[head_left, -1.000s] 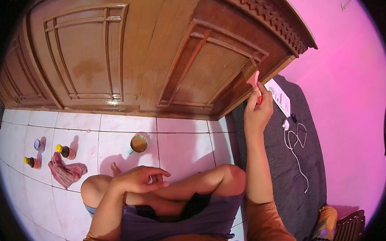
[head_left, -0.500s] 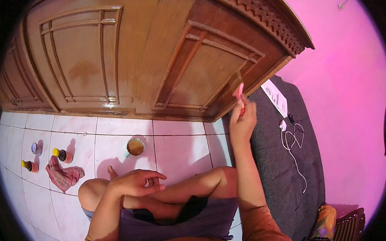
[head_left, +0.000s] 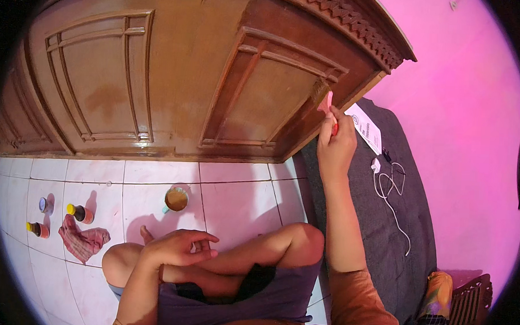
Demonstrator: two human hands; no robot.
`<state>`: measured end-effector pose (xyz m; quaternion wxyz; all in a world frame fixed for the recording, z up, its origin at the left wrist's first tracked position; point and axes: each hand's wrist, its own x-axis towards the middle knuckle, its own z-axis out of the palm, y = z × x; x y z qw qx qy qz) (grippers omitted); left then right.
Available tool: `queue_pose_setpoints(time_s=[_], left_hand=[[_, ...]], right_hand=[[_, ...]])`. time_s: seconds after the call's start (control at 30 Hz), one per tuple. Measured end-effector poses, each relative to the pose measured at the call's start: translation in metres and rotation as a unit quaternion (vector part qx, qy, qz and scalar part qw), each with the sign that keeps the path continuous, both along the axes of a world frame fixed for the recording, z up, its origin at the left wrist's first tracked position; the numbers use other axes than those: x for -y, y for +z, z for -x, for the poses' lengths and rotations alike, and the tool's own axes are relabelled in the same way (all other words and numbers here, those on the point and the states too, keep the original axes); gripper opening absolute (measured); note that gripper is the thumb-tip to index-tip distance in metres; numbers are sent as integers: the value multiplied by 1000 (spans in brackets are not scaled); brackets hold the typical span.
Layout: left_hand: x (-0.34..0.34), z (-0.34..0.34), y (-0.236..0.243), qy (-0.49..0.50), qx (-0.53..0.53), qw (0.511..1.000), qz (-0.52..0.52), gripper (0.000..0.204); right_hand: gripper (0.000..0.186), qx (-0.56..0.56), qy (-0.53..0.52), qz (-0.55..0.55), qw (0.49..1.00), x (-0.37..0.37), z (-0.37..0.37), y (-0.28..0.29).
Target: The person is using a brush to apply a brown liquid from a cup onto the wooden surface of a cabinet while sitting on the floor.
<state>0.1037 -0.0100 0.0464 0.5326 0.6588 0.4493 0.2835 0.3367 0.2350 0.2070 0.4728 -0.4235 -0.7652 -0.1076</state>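
Observation:
My right hand (head_left: 337,139) grips a paintbrush (head_left: 329,102) with a pink and red handle. Its bristles touch the right-hand frame of the raised panel on a brown wooden cabinet (head_left: 179,102). Around that panel the wood looks darker and redder than the wood to its left. My left hand (head_left: 182,247) lies over my crossed legs, fingers loosely spread and holding nothing. Ahead of it on the floor, a light green mug (head_left: 177,200) contains brown liquid.
On the tiled floor at left are two dark bottles with yellow caps (head_left: 79,213) (head_left: 38,229), a small round tin (head_left: 45,205) and a crumpled reddish cloth (head_left: 82,240). A dark grey cushion (head_left: 361,223) at right bears a printed sheet (head_left: 365,129) and a white cable (head_left: 392,219).
My right hand has moved the brush up along the panel's right side. My left hand keeps its place on my legs. The view has shifted slightly.

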Motion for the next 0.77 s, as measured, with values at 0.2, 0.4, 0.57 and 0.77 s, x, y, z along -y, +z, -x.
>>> queue_pose_setpoints(time_s=[0.2,0.4,0.57,0.77], left_hand=[[1,2,3,5,-16,1000,6,42],[2,1,4,2,-22,1000,15,42],[2,1,-1,3,-19,1000,-2,41],[1,4,-3,-6,-15,1000,11,44]], right_hand=[[21,-8,8,51,999,2,-5,-5],[21,22,18,17,999,-15,-11,4],[21,12,9,-11,1000,-13,-9,41],[23,3,30,8,1000,1,-14,21]])
